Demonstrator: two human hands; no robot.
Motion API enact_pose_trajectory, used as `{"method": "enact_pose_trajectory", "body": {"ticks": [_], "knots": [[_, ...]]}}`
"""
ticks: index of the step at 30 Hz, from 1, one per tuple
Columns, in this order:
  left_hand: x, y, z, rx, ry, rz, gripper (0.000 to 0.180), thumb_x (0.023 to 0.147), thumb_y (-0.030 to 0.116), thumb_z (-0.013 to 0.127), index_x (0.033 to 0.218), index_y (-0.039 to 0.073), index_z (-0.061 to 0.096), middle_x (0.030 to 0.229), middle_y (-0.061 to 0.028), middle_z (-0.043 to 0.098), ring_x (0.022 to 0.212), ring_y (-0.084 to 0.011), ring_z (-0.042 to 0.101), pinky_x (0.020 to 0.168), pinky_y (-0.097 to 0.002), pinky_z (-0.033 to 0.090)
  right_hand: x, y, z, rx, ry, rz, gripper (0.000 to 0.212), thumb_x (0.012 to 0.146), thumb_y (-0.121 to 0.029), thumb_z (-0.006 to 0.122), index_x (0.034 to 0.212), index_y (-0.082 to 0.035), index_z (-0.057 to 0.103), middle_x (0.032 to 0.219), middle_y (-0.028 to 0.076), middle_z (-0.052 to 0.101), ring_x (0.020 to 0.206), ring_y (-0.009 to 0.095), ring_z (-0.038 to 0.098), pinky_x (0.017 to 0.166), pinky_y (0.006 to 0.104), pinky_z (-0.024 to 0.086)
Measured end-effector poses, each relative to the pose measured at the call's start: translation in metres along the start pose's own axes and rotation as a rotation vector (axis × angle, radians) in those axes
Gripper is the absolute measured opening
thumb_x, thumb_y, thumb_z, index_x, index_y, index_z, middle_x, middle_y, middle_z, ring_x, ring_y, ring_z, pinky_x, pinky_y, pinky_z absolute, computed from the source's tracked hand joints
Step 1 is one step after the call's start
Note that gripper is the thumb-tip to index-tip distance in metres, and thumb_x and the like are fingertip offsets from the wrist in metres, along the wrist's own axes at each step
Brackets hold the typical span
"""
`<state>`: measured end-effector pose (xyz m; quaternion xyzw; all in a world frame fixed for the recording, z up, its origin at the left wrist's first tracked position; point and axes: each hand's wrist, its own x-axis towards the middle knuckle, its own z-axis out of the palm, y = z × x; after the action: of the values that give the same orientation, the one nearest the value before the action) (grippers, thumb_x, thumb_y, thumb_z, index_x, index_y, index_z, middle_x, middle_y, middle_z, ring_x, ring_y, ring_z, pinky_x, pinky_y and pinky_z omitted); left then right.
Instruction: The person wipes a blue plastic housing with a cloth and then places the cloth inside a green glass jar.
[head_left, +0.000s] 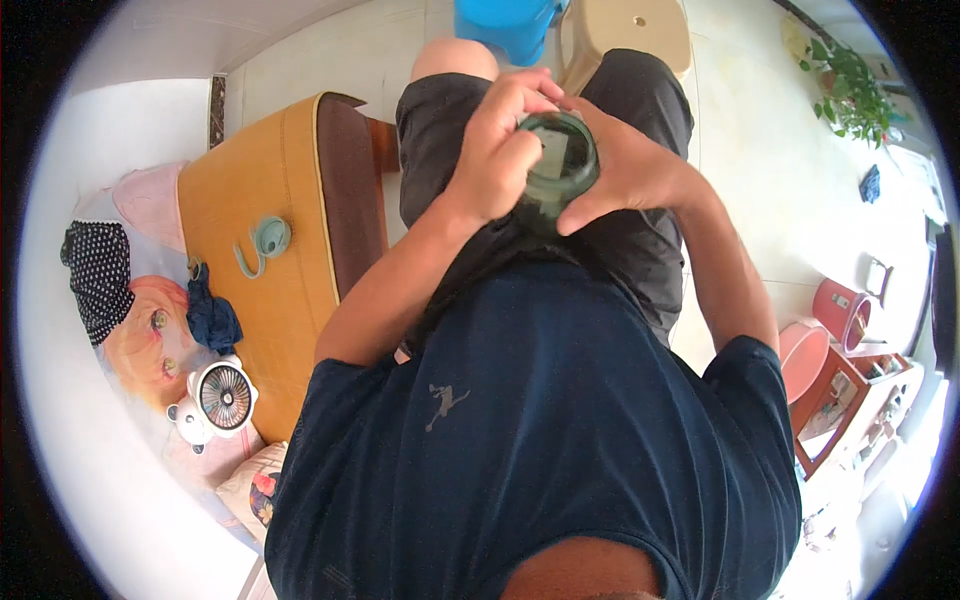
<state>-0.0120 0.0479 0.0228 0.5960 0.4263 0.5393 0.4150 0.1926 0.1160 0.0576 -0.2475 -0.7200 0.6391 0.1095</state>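
A translucent dark green cup (560,165), its round open mouth facing up, is held above my lap between both hands. My left hand (500,145) is at its left side, fingers curled in by the rim. Around the right side, my right hand (630,160) wraps the wall, its thumb low on the near side. The far fingertips of the two hands come close together beyond the rim. What is inside the cup cannot be made out clearly. To my left, a pale green lid with a curved strap (270,238) lies on the tan seat (285,170).
Left of me are a small white fan (222,396), a dark blue cloth (212,315) and a black dotted cloth (97,280). Beyond my knees stand a blue stool (510,25) and a beige stool (630,30). Pink bins (803,360) and a green plant (855,95) are at right.
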Motion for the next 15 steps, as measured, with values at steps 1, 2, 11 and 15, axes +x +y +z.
{"method": "enact_pose_trajectory", "body": {"ticks": [1, 2, 11, 15], "knots": [[0.001, 0.003, 0.004, 0.024, -0.018, 0.032, 0.028, 0.078, -0.001, 0.050, 0.103, -0.006, 0.063, 0.130, -0.0161, 0.062, 0.133, -0.0290, 0.055, 0.113, -0.0395, 0.040, 0.005, -0.001, -0.010, 0.110, -0.125, 0.069, 0.111, 0.061, -0.038, 0.103, 0.147, 0.003, 0.047, 0.134, 0.015, 0.064, 0.128, 0.026, 0.059, 0.112, 0.0373, 0.045], [0.000, 0.006, 0.004, 0.012, -0.008, -0.027, 0.029, 0.079, 0.000, 0.050, 0.104, -0.006, 0.063, 0.128, -0.0154, 0.062, 0.127, -0.0263, 0.057, 0.110, -0.0375, 0.042, 0.005, 0.002, -0.007, 0.105, -0.091, 0.055, 0.111, 0.061, -0.038, 0.103, 0.147, 0.003, 0.047, 0.134, 0.015, 0.064, 0.128, 0.027, 0.060, 0.112, 0.0376, 0.046], [0.008, -0.011, -0.002, 0.048, 0.079, -0.185, 0.027, 0.083, 0.004, 0.047, 0.104, -0.005, 0.062, 0.117, -0.0148, 0.064, 0.105, -0.0238, 0.062, 0.092, -0.0355, 0.052, -0.005, 0.020, 0.037, -0.271, 0.402, -0.091, 0.123, 0.056, -0.051, 0.102, 0.148, 0.003, 0.041, 0.138, 0.027, 0.055, 0.129, 0.044, 0.058, 0.110, 0.0471, 0.048], [0.011, -0.021, -0.007, 0.124, 0.175, -0.179, 0.017, 0.085, 0.002, 0.050, 0.097, -0.006, 0.060, 0.116, -0.0181, 0.063, 0.104, -0.0288, 0.061, 0.090, -0.0370, 0.051, 0.001, 0.008, 0.064, -0.586, 0.631, -0.075, 0.124, 0.054, -0.051, 0.102, 0.146, 0.004, 0.040, 0.140, 0.025, 0.053, 0.132, 0.045, 0.053, 0.111, 0.0495, 0.046]]}}
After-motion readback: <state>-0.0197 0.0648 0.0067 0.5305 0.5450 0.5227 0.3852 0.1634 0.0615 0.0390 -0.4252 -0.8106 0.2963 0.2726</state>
